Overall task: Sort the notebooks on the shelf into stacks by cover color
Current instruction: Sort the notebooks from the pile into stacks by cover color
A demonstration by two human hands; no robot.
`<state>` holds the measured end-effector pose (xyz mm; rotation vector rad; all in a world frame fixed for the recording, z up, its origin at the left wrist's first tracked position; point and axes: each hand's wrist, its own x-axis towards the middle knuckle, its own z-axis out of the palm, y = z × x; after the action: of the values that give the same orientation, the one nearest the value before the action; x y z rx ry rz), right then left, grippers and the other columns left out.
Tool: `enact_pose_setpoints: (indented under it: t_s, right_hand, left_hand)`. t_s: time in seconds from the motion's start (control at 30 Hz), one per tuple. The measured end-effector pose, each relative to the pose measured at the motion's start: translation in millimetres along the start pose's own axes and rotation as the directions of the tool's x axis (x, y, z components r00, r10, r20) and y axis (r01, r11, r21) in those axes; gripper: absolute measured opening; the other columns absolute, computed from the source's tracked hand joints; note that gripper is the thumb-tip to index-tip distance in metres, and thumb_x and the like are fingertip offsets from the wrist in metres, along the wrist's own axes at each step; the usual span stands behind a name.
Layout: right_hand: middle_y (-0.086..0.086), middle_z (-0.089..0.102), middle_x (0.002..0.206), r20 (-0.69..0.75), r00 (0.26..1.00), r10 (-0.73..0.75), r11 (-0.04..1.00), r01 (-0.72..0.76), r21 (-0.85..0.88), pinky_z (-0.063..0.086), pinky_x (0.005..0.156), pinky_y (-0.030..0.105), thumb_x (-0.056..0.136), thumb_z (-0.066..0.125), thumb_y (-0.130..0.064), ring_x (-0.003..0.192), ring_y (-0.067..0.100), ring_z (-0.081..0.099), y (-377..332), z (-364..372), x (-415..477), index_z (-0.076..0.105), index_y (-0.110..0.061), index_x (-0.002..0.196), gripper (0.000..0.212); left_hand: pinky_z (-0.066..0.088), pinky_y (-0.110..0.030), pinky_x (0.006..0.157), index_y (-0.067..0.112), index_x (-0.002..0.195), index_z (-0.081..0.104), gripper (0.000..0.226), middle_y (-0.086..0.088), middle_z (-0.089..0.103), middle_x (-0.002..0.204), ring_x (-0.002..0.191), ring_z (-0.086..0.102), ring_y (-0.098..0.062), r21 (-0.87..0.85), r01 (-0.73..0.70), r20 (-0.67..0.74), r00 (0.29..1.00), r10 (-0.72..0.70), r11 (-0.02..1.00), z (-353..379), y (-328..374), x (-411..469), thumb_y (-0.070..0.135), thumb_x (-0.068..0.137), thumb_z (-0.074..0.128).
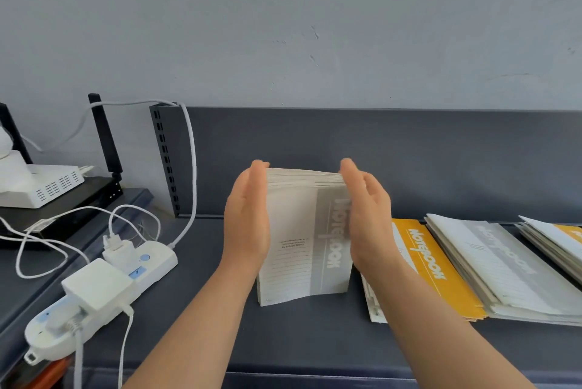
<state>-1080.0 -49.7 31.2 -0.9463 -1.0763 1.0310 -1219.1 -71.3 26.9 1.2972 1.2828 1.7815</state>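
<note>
The left hand [248, 218] and right hand [368, 218] are flat, fingers straight, palms pressed against the two side edges of a bundle of grey notebooks [302, 240]. They are squeezing it between them rather than curling round it. The bundle stands on its bottom edge mid-shelf [283, 335], cover facing the person and long axis upright, with the title band running up the right side.

I'd guess it's light but floppy. The covers look thin and the lower edge bows, so the loose books could fan or slip apart. Firm pressure on both sides, or a hand under the base, seems wise.

Just to the right a yellow notebook [431, 265] lies flat, partly under a grey pile [504, 262].
</note>
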Motion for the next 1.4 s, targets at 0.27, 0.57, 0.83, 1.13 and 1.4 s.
enact_pose_setpoints:
  t_s: [0.27, 0.57, 0.83, 1.13, 1.4]
  right_hand:
    - [-0.016, 0.063, 0.103, 0.172, 0.974, -0.147, 0.974, 0.172, -0.144, 0.054, 0.084, 0.031, 0.088, 0.064, -0.025, 0.097, 0.0, 0.062, 40, -18, -32, 0.049, -0.031, 0.114, 0.031]
    - [-0.021, 0.053, 0.126, 0.358, 0.923, -0.137, 0.969, 0.2, -0.144, 0.049, 0.088, 0.017, 0.085, 0.06, -0.032, 0.117, -0.002, 0.05, 50, -29, -42, 0.033, -0.041, 0.135, 0.058]
    - [-0.024, 0.058, 0.117, 0.354, 0.931, -0.086, 0.987, 0.127, -0.095, 0.048, 0.08, 0.01, 0.087, 0.056, -0.019, 0.109, -0.005, 0.053, 55, -33, -43, 0.038, -0.039, 0.13, 0.051]
    - [-0.021, 0.057, 0.11, 0.206, 0.972, -0.114, 0.958, 0.162, -0.236, 0.051, 0.075, 0.015, 0.096, 0.05, -0.024, 0.1, -0.009, 0.054, 56, -28, -36, 0.044, -0.036, 0.115, 0.023]
    - [-0.029, 0.051, 0.118, 0.268, 0.961, -0.071, 0.973, 0.126, -0.194, 0.04, 0.086, 0.006, 0.097, 0.044, -0.025, 0.11, -0.016, 0.045, 60, -33, -44, 0.037, -0.042, 0.129, 0.037]
  left_hand:
    - [0.044, -0.006, 0.076, 0.028, 0.128, 0.048, 0.041, 0.02, 0.062, 0.112, 0.1, 0.058, 0.01, 0.167, -0.095, 0.126, 0.989, 0.074, 0.981, -14, -36, -33, 0.033, 0.089, 0.061]
    - [0.047, -0.018, 0.085, 0.038, 0.134, 0.043, 0.082, 0.025, 0.06, 0.121, 0.112, 0.056, 0.005, 0.085, 0.04, 0.24, 0.969, -0.059, 0.996, -28, -42, -39, 0.06, 0.06, 0.071]
    - [0.043, -0.027, 0.095, 0.039, 0.136, 0.041, 0.079, 0.022, 0.058, 0.126, 0.118, 0.054, 0.002, 0.066, 0.066, 0.253, 0.964, -0.081, 0.996, -24, -48, -42, 0.059, 0.065, 0.069]
    - [0.042, -0.001, 0.079, 0.032, 0.134, 0.039, 0.053, 0.024, 0.055, 0.119, 0.104, 0.051, 0.015, 0.269, -0.042, 0.166, 0.986, -0.003, 0.962, -24, -49, -36, 0.016, 0.09, 0.062]
    - [0.034, 0.005, 0.083, 0.044, 0.141, 0.027, 0.06, 0.045, 0.044, 0.124, 0.115, 0.04, 0.024, 0.168, -0.039, 0.32, 0.947, -0.017, 0.985, -28, -44, -46, 0.052, 0.088, 0.055]
